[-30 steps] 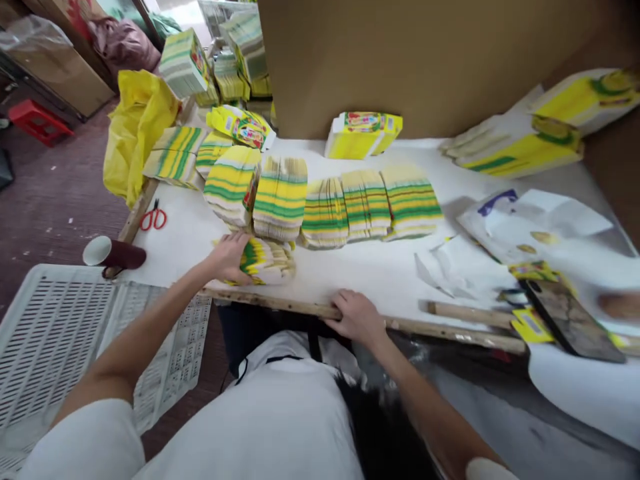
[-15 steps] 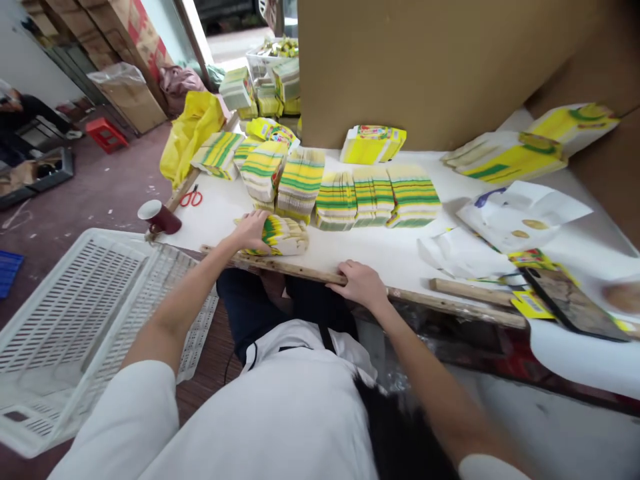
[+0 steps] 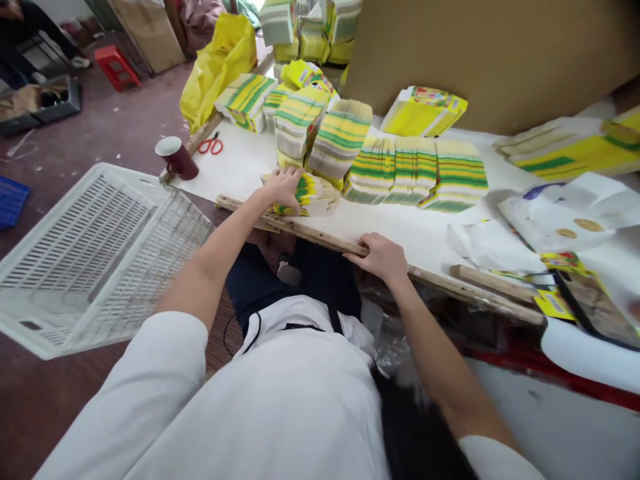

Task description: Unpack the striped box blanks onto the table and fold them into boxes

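My left hand (image 3: 283, 187) lies over the left end of a low bundle of flat printed packets (image 3: 320, 195), yellow, green and white, near the table's front edge. Its fingers curl over the bundle, with the thumb on the near side. My right hand (image 3: 384, 257) is closed around the wooden strip (image 3: 320, 235) along that edge, fingers on top; its palm side is hidden. Just behind the bundle stand tall stacks of the same packets (image 3: 343, 137), and lower stacks (image 3: 415, 170) continue in a row to the right.
A maroon mug (image 3: 183, 162) and red-handled scissors (image 3: 213, 145) are at the table's left end. A white plastic crate (image 3: 95, 267) stands on the floor at left. Behind rises a cardboard panel (image 3: 490, 60). Papers (image 3: 590, 207) and a phone (image 3: 595, 300) lie at right.
The view has tilted down and swung left, so the table sits higher and further right in the picture. Both hands stay at the same places on the bundle and the wooden edge.
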{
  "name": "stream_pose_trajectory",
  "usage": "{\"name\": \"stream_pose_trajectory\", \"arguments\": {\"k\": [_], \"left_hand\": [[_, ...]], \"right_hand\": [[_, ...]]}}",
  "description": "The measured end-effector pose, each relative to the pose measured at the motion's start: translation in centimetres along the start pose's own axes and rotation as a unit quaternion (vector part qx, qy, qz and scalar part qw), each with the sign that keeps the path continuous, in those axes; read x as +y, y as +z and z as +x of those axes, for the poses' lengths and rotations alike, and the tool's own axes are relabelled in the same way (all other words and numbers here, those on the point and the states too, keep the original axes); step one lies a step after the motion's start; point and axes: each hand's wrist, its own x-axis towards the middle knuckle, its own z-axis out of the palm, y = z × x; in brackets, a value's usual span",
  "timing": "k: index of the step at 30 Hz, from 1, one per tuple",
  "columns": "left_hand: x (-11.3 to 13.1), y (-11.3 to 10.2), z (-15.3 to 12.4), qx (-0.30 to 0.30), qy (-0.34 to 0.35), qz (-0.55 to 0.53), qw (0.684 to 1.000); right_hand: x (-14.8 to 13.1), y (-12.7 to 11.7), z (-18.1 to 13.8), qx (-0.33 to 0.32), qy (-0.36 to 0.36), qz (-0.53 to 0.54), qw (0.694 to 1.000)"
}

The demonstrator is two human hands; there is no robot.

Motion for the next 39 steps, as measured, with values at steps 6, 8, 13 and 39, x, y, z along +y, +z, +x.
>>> {"name": "stream_pose_trajectory", "arguments": {"k": [6, 8, 13, 39], "left_hand": [[0.1, -0.7, -0.3, -0.012, -0.001, 0.018, 1.000], [0.2, -0.9, -0.2, -0.026, -0.021, 0.029, 0.999], [0.1, -0.4, 0.3, -0.021, -0.048, 0.023, 0.998], [0.1, 0.3, -0.6, 0.050, -0.053, 0.000, 0.997]], "right_hand": [[-0.2, -0.1, 0.4, -0.015, 0.011, 0.009, 1.000], [-0.2, -0.2, 0.7, -0.029, 0.015, 0.017, 0.999], [0.1, -0.2, 1.1, -0.039, 0.019, 0.023, 0.999], [-0.1, -0.4, 1.0, -0.048, 0.019, 0.037, 0.998]]}}
